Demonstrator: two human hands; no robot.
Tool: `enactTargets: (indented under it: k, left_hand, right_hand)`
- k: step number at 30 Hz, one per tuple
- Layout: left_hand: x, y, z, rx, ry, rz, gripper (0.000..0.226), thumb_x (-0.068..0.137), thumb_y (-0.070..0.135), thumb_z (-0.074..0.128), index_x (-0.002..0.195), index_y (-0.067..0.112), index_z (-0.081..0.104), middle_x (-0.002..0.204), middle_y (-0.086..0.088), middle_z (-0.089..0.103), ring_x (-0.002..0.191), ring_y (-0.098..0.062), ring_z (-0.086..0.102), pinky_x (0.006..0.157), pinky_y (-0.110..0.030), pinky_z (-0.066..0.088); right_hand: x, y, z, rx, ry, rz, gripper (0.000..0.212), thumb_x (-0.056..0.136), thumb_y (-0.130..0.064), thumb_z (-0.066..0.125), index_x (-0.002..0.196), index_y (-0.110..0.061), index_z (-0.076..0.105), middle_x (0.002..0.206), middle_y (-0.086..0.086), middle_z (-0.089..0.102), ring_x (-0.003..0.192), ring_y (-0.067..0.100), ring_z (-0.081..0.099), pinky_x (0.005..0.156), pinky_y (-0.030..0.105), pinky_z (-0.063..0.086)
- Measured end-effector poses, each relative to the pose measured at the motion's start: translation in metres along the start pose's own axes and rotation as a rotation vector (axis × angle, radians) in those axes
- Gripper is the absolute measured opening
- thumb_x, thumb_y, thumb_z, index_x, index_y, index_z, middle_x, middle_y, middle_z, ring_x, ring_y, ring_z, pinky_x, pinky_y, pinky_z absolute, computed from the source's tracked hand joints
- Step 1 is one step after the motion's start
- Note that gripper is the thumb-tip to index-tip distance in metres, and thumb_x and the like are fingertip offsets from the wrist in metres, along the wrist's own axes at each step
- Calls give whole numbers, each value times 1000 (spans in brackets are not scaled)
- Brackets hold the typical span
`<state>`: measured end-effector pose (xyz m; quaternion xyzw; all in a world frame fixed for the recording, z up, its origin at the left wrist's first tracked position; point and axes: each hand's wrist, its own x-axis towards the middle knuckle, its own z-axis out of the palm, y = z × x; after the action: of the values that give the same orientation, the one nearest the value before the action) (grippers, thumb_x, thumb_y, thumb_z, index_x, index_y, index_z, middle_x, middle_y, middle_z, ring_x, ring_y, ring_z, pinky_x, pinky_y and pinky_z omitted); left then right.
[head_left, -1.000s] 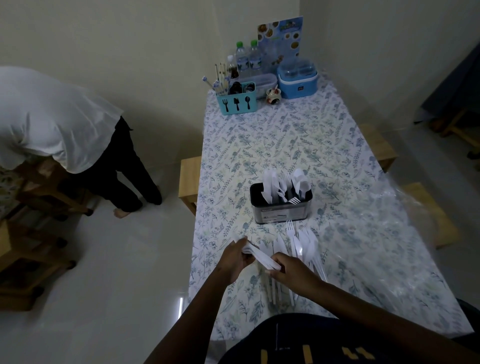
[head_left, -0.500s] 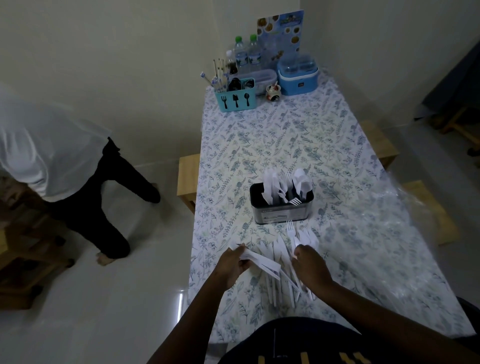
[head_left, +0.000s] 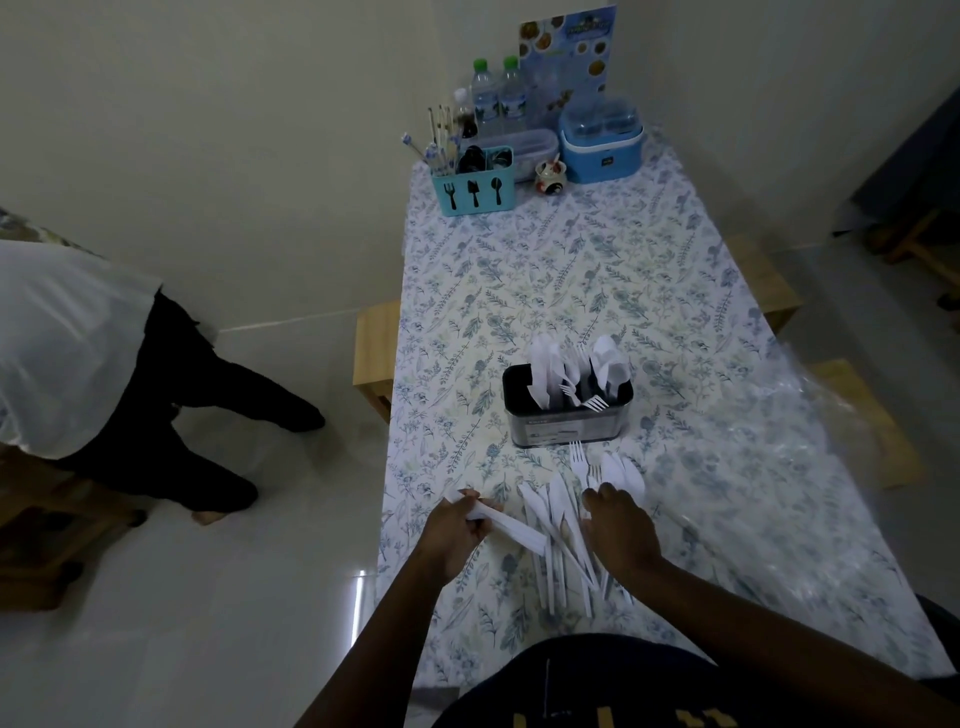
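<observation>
White plastic cutlery (head_left: 563, 540) is spread in a loose pile on the near end of the table (head_left: 571, 291); handles are turned towards the person, heads away towards the holder (head_left: 569, 423). A bundle (head_left: 511, 531) of like pieces is gripped in the left hand (head_left: 460, 525), fingers curled round one end; its long axis is slanted down to the right, so that the free end is laid over the pile's left edge. The right hand (head_left: 621, 530) is set over the pile's right side, fingers bent down onto it; whether a piece is already pinched cannot be told. The pile is nearer to the right hand; the holder is stood just beyond it, straight ahead of both hands. Knives, forks and spoons are stood in the holder, grouped left to right; sticks and dark utensils are kept in the blue caddy (head_left: 475, 189) at the far end.
</observation>
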<state>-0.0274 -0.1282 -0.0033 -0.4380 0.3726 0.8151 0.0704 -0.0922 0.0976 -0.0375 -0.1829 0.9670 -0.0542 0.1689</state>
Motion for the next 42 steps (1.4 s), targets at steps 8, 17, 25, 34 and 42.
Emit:
enactTargets:
  k: [8, 17, 25, 34, 42]
  left_hand:
    - [4, -6, 5, -12, -16, -21, 12, 99, 9, 47, 98, 0, 55, 94, -18, 61, 81, -28, 71, 65, -28, 55]
    - [-1, -9, 20, 46, 13, -49, 24, 99, 19, 50, 93, -3, 55, 91, -20, 59, 92, -36, 63, 69, -36, 58]
    - [-1, -14, 23, 85, -61, -35, 37, 96, 30, 54, 107, -5, 58, 103, -24, 68, 102, -37, 65, 96, -43, 50]
    - [-18, -12, 35, 115, -160, -49, 32, 95, 35, 56, 96, 4, 63, 90, -11, 67, 78, -20, 65, 77, -30, 53]
    - [-9, -21, 18, 21, -13, 1, 17, 97, 10, 52, 85, 0, 58, 79, -15, 56, 80, -27, 55, 67, -31, 51]
  right_hand:
    - [-1, 3, -1, -118, -19, 65, 29, 84, -35, 62, 102, -13, 59, 103, 5, 57, 93, 24, 55, 69, 34, 50]
    - [-7, 2, -9, 486, 0, 81, 21, 73, -21, 63, 58, -11, 52, 68, 1, 51, 63, 16, 54, 51, 23, 39]
    - [-33, -13, -27, 715, -34, -135, 4, 74, -13, 67, 76, -11, 65, 80, 3, 61, 74, 15, 59, 69, 32, 49]
    - [-38, -17, -36, 675, -22, -205, 5, 75, -14, 68, 76, -16, 63, 83, 6, 60, 75, 18, 58, 68, 29, 47]
    - [-33, 4, -16, 678, 158, 79, 21, 84, -5, 57, 68, -19, 58, 75, -1, 60, 70, 13, 58, 61, 23, 42]
